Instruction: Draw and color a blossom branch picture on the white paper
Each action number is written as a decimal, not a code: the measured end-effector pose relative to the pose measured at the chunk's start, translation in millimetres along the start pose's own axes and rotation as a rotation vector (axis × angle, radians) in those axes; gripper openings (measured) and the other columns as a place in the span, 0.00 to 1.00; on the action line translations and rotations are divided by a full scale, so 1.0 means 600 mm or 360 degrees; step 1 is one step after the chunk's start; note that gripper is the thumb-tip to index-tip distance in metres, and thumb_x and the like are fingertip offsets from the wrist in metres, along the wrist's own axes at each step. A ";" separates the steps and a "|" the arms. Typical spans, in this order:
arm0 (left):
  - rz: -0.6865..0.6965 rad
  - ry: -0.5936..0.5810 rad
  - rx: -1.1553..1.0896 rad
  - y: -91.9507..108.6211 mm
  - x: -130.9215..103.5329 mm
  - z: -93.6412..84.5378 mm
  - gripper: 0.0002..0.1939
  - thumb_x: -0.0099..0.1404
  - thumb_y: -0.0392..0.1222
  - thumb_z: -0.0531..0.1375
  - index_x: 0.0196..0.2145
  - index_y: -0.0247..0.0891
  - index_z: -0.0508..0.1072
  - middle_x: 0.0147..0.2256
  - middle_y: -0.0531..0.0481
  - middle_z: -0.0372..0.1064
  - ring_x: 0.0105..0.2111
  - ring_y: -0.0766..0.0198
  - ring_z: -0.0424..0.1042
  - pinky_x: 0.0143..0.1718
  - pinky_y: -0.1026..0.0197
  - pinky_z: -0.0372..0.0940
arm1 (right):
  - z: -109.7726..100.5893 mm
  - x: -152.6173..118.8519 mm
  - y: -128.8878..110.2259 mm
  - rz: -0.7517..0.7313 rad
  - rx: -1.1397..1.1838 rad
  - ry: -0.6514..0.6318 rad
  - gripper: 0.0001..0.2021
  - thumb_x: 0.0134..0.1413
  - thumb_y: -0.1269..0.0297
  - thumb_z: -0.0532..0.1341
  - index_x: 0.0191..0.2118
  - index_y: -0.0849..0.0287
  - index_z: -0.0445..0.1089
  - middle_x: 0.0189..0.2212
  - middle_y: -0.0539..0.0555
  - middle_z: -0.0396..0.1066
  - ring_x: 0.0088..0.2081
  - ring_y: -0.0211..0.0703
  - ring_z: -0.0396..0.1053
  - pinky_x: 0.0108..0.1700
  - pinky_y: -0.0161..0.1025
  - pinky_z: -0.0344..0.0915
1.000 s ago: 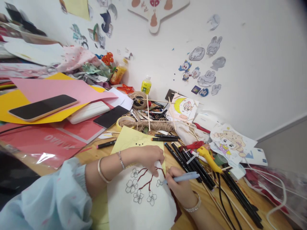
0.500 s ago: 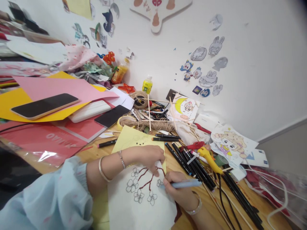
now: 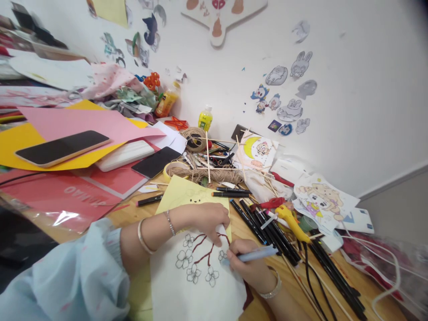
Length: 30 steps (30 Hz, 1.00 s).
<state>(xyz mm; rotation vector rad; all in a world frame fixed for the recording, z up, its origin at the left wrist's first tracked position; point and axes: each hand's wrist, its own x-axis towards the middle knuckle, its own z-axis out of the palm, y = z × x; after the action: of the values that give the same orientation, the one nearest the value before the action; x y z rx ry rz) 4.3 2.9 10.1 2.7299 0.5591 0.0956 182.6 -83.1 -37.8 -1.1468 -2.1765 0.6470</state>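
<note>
A white sheet of paper (image 3: 187,298) lies in front of me, bearing brown branches and several black-outlined flowers. Across its upper part rests my left hand (image 3: 209,220), pressing on the sheet, thumb and fingers apart; its fingertips are partly hidden. My right hand (image 3: 247,263) is closed around a light-blue pen (image 3: 257,254), at the sheet's right side. The pen slants, and its writing end is mostly concealed by my fingers, close to the small flower (image 3: 223,256) at the right. Under the white sheet lies yellow paper (image 3: 182,189) with a small drawn face.
Black markers (image 3: 252,223) and a yellow glue gun (image 3: 290,223) with its cord lie to the right. Behind are twine (image 3: 217,174) and a frame of thin sticks (image 3: 208,156). Phones (image 3: 63,147) and coloured sheets (image 3: 83,120) are piled left. A wall (image 3: 351,89) with stickers stands behind.
The back end of the light-blue pen has shifted slightly left and up as my right hand tilts it. My left hand and the paper stay put.
</note>
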 end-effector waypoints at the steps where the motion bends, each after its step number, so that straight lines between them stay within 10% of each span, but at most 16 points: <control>1: -0.0003 -0.0001 0.0009 0.000 0.000 0.000 0.15 0.48 0.47 0.67 0.32 0.38 0.72 0.32 0.49 0.67 0.36 0.57 0.66 0.36 0.62 0.60 | 0.000 0.000 0.000 0.0003 0.0019 0.0000 0.18 0.54 0.65 0.54 0.14 0.57 0.57 0.13 0.47 0.61 0.18 0.36 0.60 0.22 0.33 0.54; 30: -0.0081 -0.0120 0.0034 0.010 -0.001 -0.013 0.16 0.50 0.47 0.67 0.34 0.37 0.71 0.34 0.49 0.67 0.37 0.58 0.65 0.36 0.63 0.60 | 0.004 -0.001 0.007 0.0021 0.0001 0.0060 0.15 0.49 0.68 0.51 0.17 0.56 0.46 0.14 0.46 0.53 0.18 0.35 0.55 0.22 0.33 0.51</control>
<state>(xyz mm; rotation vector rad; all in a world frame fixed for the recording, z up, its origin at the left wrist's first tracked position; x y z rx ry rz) 5.0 -0.1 19.3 2.7247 0.6106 -0.0263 183.7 -81.8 -42.5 -1.1649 -2.1390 0.6268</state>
